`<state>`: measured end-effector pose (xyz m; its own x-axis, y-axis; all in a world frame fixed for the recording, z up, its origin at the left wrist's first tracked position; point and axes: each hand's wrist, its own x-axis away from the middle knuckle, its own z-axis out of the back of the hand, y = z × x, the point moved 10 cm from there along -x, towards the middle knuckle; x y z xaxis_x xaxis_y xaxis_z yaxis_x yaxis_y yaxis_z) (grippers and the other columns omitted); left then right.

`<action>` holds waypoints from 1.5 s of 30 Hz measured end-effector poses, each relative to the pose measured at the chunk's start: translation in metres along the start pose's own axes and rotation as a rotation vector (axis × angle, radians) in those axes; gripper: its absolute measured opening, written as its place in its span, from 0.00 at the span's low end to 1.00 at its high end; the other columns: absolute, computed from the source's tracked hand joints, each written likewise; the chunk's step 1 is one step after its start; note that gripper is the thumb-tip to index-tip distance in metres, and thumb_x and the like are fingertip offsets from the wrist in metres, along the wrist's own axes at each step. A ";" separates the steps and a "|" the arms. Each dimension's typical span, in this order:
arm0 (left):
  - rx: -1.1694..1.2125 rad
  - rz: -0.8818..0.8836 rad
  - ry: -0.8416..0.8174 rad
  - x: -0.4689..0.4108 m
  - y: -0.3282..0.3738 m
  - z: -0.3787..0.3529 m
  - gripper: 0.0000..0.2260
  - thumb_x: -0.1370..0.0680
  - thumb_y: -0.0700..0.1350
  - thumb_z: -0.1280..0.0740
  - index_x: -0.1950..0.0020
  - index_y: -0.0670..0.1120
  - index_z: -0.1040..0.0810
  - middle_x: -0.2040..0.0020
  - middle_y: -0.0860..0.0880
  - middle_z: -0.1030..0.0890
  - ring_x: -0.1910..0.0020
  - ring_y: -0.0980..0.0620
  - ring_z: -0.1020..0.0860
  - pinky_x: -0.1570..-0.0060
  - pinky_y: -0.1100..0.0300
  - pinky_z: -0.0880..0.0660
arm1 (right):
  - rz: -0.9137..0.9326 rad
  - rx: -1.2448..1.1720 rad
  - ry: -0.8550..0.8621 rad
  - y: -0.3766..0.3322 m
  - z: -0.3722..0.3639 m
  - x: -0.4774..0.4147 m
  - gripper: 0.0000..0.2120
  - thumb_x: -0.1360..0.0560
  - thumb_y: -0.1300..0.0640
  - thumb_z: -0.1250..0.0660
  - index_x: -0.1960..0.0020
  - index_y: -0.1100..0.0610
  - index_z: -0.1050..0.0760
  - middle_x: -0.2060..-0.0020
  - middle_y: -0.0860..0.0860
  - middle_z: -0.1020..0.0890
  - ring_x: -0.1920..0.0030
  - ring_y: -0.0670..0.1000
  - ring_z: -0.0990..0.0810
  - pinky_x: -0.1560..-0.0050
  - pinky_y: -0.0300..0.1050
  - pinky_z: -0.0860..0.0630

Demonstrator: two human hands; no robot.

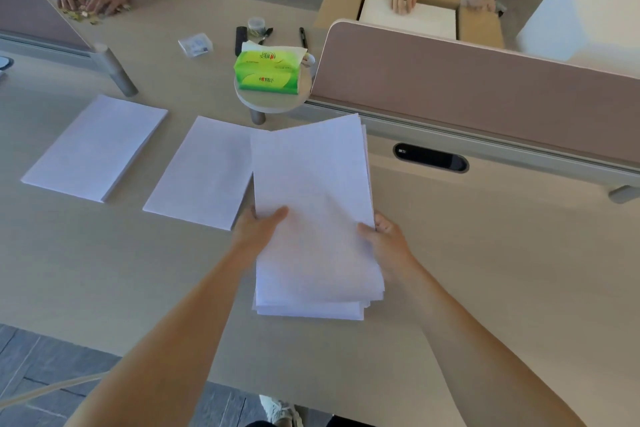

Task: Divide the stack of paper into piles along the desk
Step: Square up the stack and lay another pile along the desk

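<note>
- Near the desk's [485, 253] front edge, the left hand [258, 230] and right hand [388, 243] grip opposite sides of a sheaf of paper [311, 191], thumbs on top.
- Beneath the sheaf lies the rest of the stack [311, 310], its sheets slightly fanned.
- Two finished piles lie to the left: the far-left pile [95, 147] stands apart, and the middle pile [204, 172] is partly covered by the held sheaf.
- Behind them, a green tissue pack [266, 71] sits on a round stand [273, 101].
</note>
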<state>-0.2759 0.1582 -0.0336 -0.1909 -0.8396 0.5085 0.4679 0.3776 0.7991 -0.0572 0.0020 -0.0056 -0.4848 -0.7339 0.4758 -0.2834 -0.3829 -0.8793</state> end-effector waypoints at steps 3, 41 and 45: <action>0.267 -0.036 -0.092 0.008 0.028 -0.010 0.19 0.33 0.55 0.23 0.47 0.47 0.16 0.52 0.52 0.14 0.48 0.51 0.17 0.43 0.53 0.22 | 0.103 -0.002 -0.046 -0.029 0.004 0.011 0.14 0.22 0.71 0.39 0.45 0.56 0.21 0.54 0.48 0.15 0.58 0.43 0.16 0.58 0.38 0.21; 0.184 -0.256 -0.502 0.133 0.110 -0.244 0.11 0.30 0.37 0.24 0.50 0.47 0.16 0.53 0.51 0.13 0.51 0.50 0.15 0.50 0.56 0.20 | 0.301 -0.129 0.361 -0.024 0.257 0.082 0.13 0.30 0.67 0.26 0.50 0.53 0.19 0.57 0.43 0.13 0.54 0.43 0.15 0.55 0.38 0.20; 0.234 -0.269 -0.419 0.134 0.127 -0.247 0.09 0.30 0.39 0.24 0.53 0.51 0.16 0.56 0.53 0.13 0.53 0.54 0.15 0.52 0.58 0.20 | 0.365 -0.134 0.310 -0.044 0.265 0.072 0.11 0.28 0.68 0.28 0.50 0.55 0.19 0.58 0.44 0.13 0.54 0.43 0.15 0.56 0.36 0.21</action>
<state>-0.0294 -0.0027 0.0568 -0.6270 -0.7093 0.3221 0.1597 0.2877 0.9443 0.1393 -0.1825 0.0616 -0.7896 -0.5975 0.1395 -0.1435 -0.0412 -0.9888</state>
